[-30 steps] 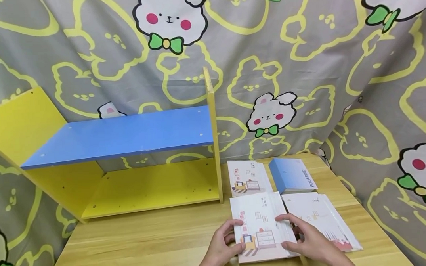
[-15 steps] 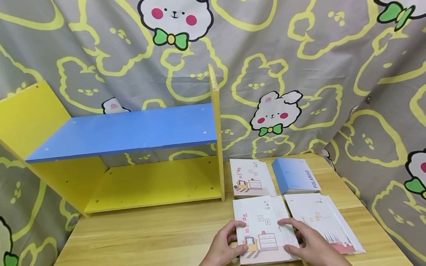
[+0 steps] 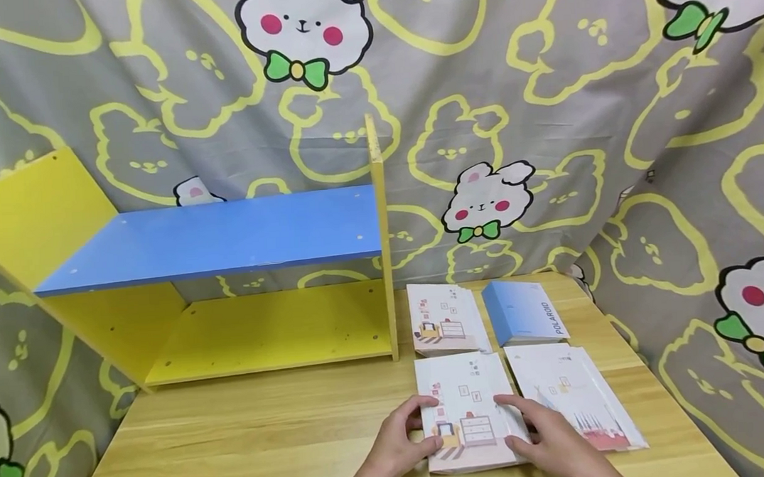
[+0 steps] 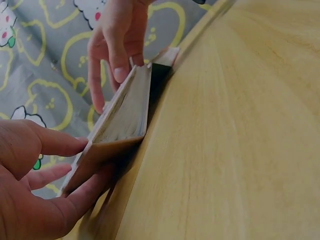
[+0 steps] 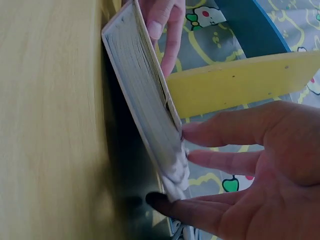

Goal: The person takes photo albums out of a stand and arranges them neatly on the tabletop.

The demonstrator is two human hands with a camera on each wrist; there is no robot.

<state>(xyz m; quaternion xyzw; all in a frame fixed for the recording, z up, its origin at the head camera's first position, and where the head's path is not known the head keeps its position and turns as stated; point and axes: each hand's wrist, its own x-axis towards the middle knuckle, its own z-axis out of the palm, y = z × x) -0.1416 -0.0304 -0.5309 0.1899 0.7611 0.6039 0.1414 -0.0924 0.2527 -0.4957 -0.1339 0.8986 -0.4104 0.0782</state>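
A thick book with a white cover, printed with an armchair and a chest of drawers, is between both hands near the table's front. My left hand grips its left side, thumb and fingertips on the cover and other fingers under it in the left wrist view. On the right side, my right hand grips the edge, with a finger beneath in the right wrist view. The page block shows there, with a dark gap between book and table. Right beside it lies another white book, printed with a red-and-blue scene.
Behind lie a similar white book and a blue box-like item marked POLAROID. A yellow shelf unit with a blue middle board stands at the left on the wooden table. A patterned curtain hangs behind.
The held book has shifted slightly toward the table's front edge. Its pale strip at the right looks narrower. Both hands keep their grip, and the head view sways a little.
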